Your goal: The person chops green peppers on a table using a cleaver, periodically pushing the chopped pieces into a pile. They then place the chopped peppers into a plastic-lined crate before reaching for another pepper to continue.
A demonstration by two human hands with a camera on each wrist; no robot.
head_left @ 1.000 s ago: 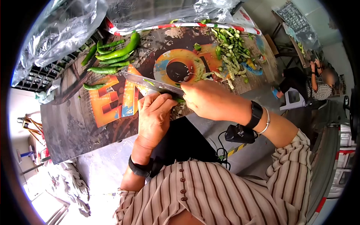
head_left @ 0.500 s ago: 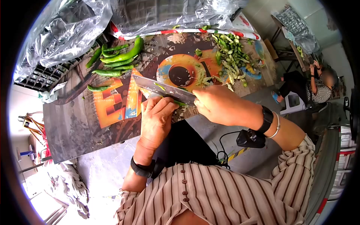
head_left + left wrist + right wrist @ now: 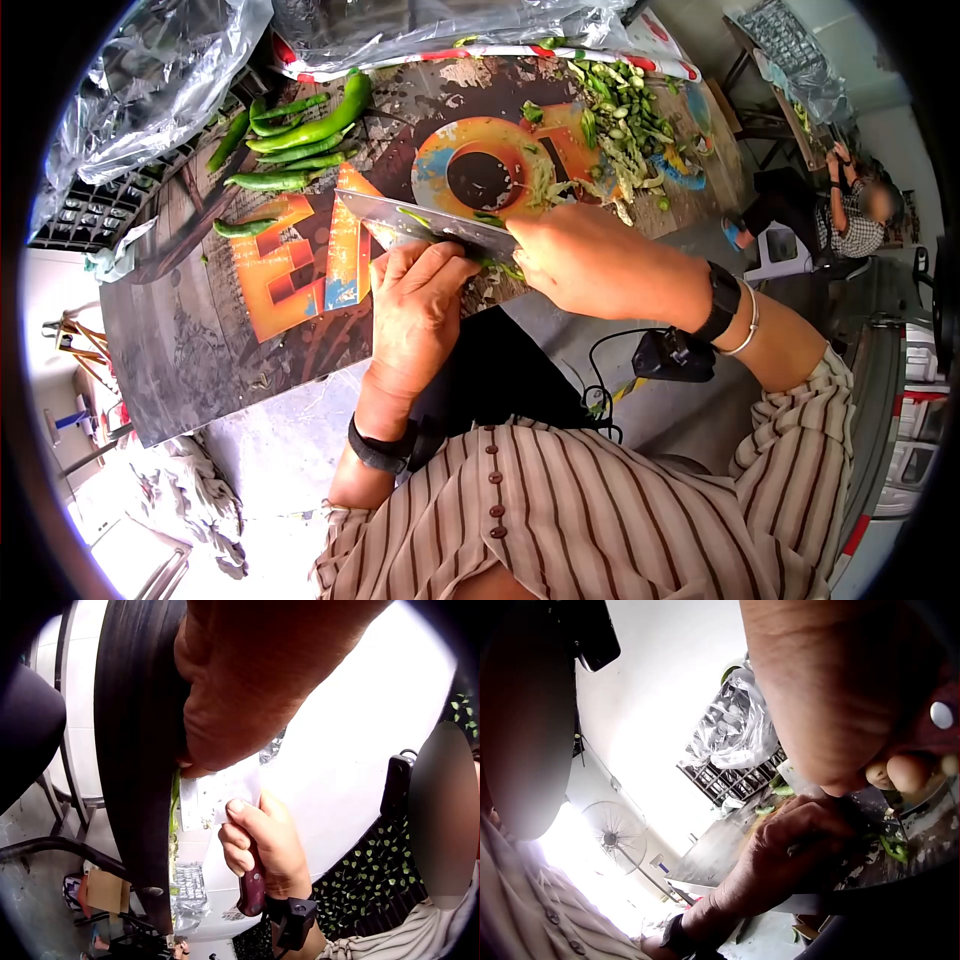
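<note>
My right hand (image 3: 600, 262) grips a broad-bladed kitchen knife (image 3: 385, 213) by its dark red handle (image 3: 253, 889). The blade crosses the table just beyond the fingertips of my left hand (image 3: 418, 300). Those fingers are bent, holding down a green chili pepper (image 3: 510, 270) on the tabletop, mostly hidden by hand and blade. A piece of the pepper (image 3: 894, 849) shows beside the blade in the right wrist view. A green sliver clings to the blade's face. Whole green peppers (image 3: 310, 135) lie farther away on the left, and a heap of chopped pepper (image 3: 625, 125) at the far right.
The worn table (image 3: 170, 350) has large printed letters. A black crate (image 3: 85, 215) and clear plastic sheeting (image 3: 165, 85) border its far left side. A seated person (image 3: 850, 225) is off to the right. A cable with a black box (image 3: 672, 357) hangs below my right wrist.
My right hand and the knife have shifted slightly right along the table. The left hand stays nearly in place over the pepper. The head view has tilted a little.
</note>
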